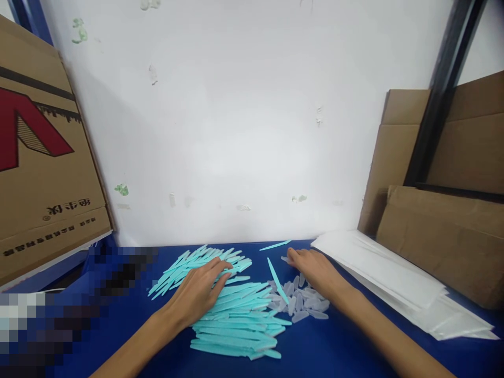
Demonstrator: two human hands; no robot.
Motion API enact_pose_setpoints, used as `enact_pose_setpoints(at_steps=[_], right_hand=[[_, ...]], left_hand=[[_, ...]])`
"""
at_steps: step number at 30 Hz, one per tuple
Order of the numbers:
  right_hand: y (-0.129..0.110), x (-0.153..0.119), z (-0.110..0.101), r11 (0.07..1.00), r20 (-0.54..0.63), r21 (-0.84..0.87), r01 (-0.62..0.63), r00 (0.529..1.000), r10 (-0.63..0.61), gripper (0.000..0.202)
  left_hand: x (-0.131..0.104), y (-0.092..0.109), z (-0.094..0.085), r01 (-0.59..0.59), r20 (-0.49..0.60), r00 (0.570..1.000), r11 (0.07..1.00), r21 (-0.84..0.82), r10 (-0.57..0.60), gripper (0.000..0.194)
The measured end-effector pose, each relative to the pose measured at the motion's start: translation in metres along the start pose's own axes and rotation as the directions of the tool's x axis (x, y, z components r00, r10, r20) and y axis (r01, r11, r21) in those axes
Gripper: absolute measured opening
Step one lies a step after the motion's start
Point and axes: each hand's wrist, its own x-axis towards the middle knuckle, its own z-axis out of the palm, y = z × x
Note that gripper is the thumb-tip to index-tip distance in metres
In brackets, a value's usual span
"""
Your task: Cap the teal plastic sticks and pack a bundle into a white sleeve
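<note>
Slim turquoise plastic sticks, which look like eyebrow razors, lie in two heaps on the blue table: a fanned rear heap [181, 270] and a larger front heap [240, 315]. Resting over the rear heap is my left hand [202, 286], its thumb apart from the fingers and nothing visible in its grasp. Right of the front heap are loose translucent caps [301, 302]. My right hand [311, 268] reaches past them, fingers curled together at a single translucent cap [284, 259]. One loose razor [277, 281] lies across the caps' edge, and another razor [275, 245] is near the wall.
White sheets or flat bags [386, 268] are stacked on the right, beside brown cardboard [441, 241] and a dark metal post [441, 100]. A printed carton [43, 147] stands at left. The white wall [236, 131] closes off the table's far edge [252, 243].
</note>
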Motion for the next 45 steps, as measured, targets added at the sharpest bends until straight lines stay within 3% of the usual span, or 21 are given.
enact_pose_setpoints(at_steps=[5, 9, 15, 20, 34, 40, 45], right_hand=[[-0.022, -0.003, -0.026, 0.954, -0.094, 0.267, 0.137, 0.989, -0.115, 0.02], [-0.038, -0.005, -0.031, 0.914, -0.083, 0.362, 0.184, 0.983, -0.166, 0.02], [-0.044, -0.008, -0.028, 0.902, -0.074, 0.405, 0.153, 0.988, -0.135, 0.025], [-0.046, -0.009, -0.03, 0.888, -0.132, 0.428, 0.165, 0.984, -0.119, 0.029], [-0.044, -0.009, -0.034, 0.863, -0.163, 0.466, 0.196, 0.977, -0.133, 0.032], [-0.053, -0.011, -0.03, 0.846, -0.171, 0.471, 0.248, 0.967, -0.188, 0.03], [-0.062, -0.012, -0.024, 0.835, -0.194, 0.48, 0.269, 0.961, -0.198, 0.03]], left_hand=[[0.001, 0.002, -0.002, -0.054, -0.067, 0.996, 0.999, -0.005, 0.054, 0.029], [0.0, 0.003, -0.002, -0.125, -0.086, 0.989, 0.992, -0.007, 0.124, 0.029], [-0.001, 0.006, 0.0, -0.214, -0.09, 0.972, 0.977, 0.018, 0.215, 0.029], [-0.002, 0.009, 0.001, -0.263, -0.072, 0.961, 0.964, 0.045, 0.265, 0.029], [-0.001, 0.005, 0.0, -0.242, -0.049, 0.968, 0.969, 0.057, 0.245, 0.028], [-0.002, 0.009, 0.004, -0.3, -0.039, 0.952, 0.95, 0.081, 0.304, 0.028], [-0.004, 0.014, 0.009, -0.343, -0.095, 0.932, 0.936, 0.077, 0.349, 0.027]])
